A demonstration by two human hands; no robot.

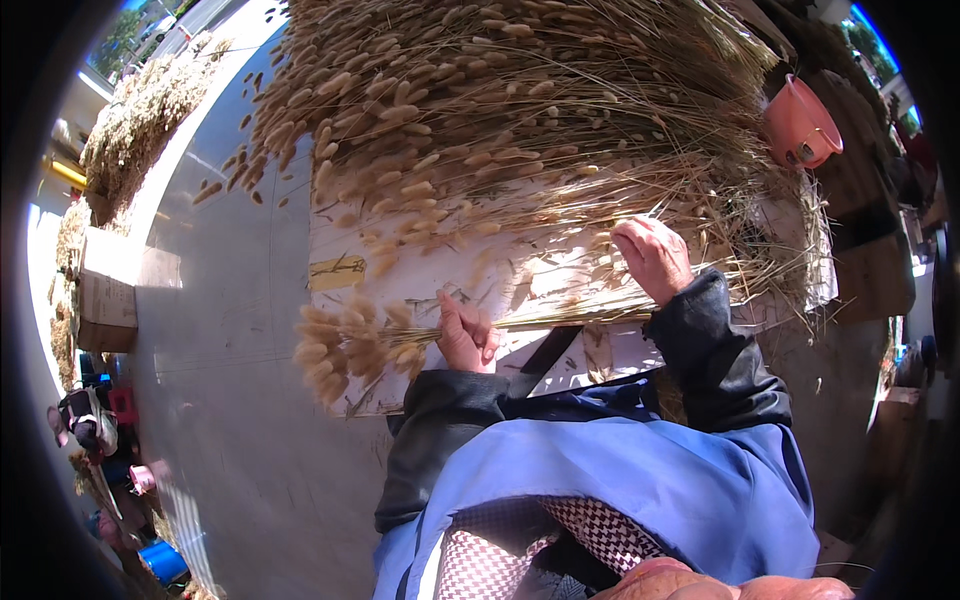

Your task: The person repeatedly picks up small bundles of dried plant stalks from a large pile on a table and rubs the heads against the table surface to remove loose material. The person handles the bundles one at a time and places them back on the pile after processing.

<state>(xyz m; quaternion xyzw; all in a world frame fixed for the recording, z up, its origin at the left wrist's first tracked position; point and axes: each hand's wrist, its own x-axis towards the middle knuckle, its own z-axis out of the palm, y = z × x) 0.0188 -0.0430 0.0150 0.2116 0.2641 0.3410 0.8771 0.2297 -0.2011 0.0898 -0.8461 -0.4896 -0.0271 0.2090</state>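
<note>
My left hand (pixel 466 331) is closed around the stems of a small bunch of dried bunny-tail grass (pixel 330 349). Its fluffy tan heads point left, while the stems run right, just above my lap. Beyond the bunch, my right hand (pixel 654 256) hovers over or touches loose stems with its fingers curled together; whether a stem is between the fingertips cannot be told. A large pile of the same grass (pixel 450 97) spreads across the far side of the white work board (pixel 420 277), heads to the left and stems to the right.
A pink plastic bucket (pixel 799 127) sits at the pile's right end. To the left are a cardboard box (pixel 107 300), a heap of dried plants (pixel 142 112) and a person (pixel 86 420) near a blue container (pixel 163 562). Tape (pixel 337 272) marks the board's left edge.
</note>
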